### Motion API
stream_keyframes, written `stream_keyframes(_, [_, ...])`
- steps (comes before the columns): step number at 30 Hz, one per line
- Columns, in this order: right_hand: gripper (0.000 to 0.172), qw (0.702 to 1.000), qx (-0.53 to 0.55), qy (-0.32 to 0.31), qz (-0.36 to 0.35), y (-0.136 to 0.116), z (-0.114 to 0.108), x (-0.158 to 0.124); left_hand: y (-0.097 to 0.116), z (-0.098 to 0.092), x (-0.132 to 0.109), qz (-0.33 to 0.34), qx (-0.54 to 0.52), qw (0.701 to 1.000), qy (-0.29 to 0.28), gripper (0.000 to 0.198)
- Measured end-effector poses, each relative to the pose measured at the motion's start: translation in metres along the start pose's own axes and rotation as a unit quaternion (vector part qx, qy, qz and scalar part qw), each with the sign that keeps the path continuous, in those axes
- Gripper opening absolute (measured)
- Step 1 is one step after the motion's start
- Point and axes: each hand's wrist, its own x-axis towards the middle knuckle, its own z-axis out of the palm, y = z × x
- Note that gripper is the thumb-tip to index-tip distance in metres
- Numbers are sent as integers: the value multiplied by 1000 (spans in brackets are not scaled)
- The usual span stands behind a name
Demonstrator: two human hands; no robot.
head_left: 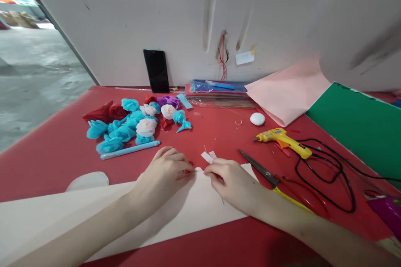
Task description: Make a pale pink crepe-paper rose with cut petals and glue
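Observation:
A long strip of pale pink paper (188, 221) stretches across the table beneath both of my hands. My left hand (169, 167) is closed, with thumb and forefinger pinching a small pale piece of paper (199, 170) near the strip's far edge. From the other side my right hand (230, 177) pinches close to the same piece, its fingers curled. How the small piece meets the strip is hidden by my fingertips. Just beyond them lie white paper scraps (208, 157). A thin dark line, perhaps a wire, shows below my right hand.
Crepe paper flowers (125, 127) and a light blue pen (130, 150) lie left. Right are scissors (266, 173), a yellow glue gun (283, 138) with black cord, a white egg-shaped object (257, 119), pink paper (288, 91) and a green board (354, 129). A phone (156, 71) leans behind.

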Motion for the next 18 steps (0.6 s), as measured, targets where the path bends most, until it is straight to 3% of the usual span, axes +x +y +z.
stream_keyframes(13, [25,1000,13,12,-12,4,2,-1,3,0,8,-96,-118,988,9,16])
stream_keyframes(18, [24,997,50,64,-18,0,-4,-1,8,-11,10,-157,-206,965,40,15])
